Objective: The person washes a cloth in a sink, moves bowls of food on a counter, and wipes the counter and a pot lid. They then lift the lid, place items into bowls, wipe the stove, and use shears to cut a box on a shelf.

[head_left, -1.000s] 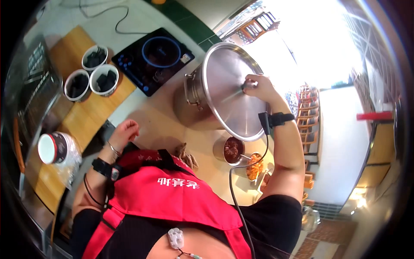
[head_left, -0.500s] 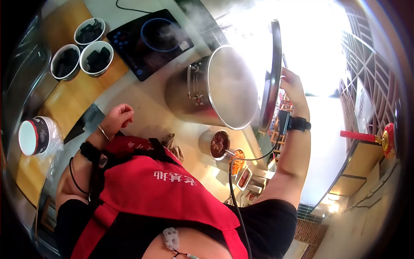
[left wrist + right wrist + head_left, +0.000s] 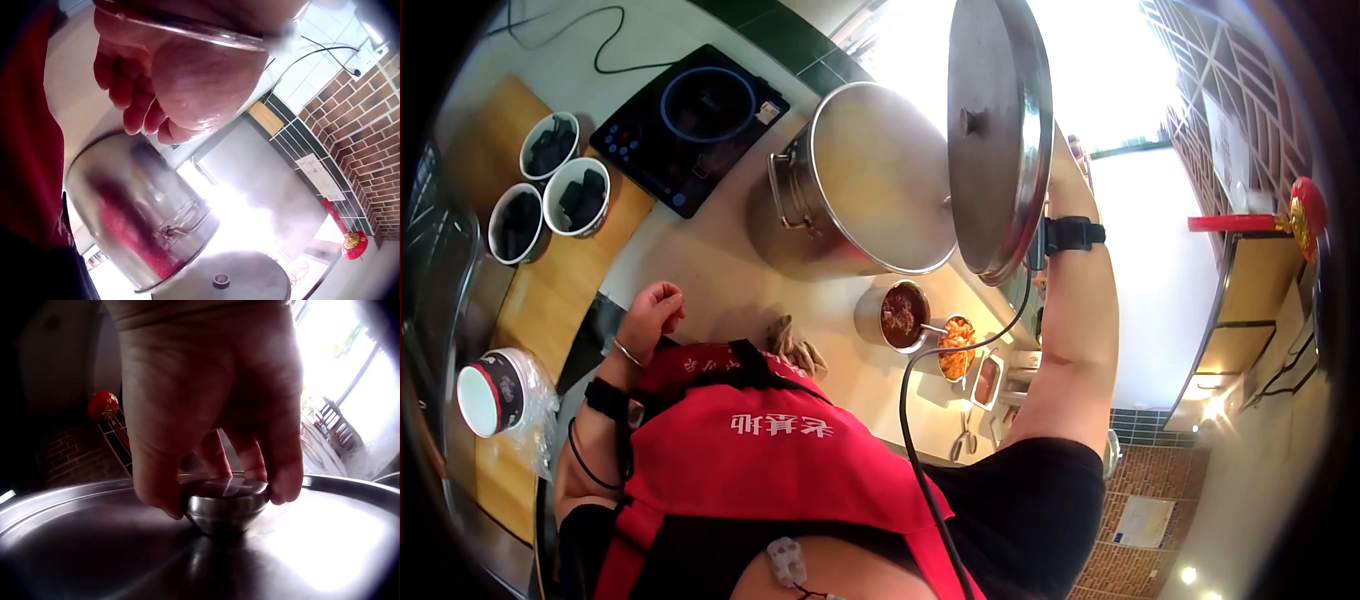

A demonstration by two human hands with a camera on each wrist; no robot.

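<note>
Tilted nearly upright, the large metal lid [image 3: 1000,150] stands to the right of the uncovered steel pot [image 3: 795,200], its underside facing the pot. In the right wrist view my right hand [image 3: 212,394] grips the round metal knob [image 3: 226,506] of the lid [image 3: 112,550] between thumb and fingers. The head view shows that hand mostly hidden behind the lid. My left hand [image 3: 652,315] hangs near the apron, fingers loosely curled, holding nothing. The left wrist view has the left hand [image 3: 181,75] above the pot [image 3: 137,212], apart from it.
A black induction cooker [image 3: 690,130] lies beyond the pot at left. Several white bowls with dark pieces [image 3: 582,200] stand on the wooden board. Near the pot are a container of dark red sauce [image 3: 900,312], a container of orange food [image 3: 956,350], a brown cloth [image 3: 795,350] and tongs [image 3: 964,438].
The right hand has lifted the lid off the pot and moved it right, tipping it until its underside shows. Steam rose as the pot was uncovered. The left hand stays loosely curled near the apron.
</note>
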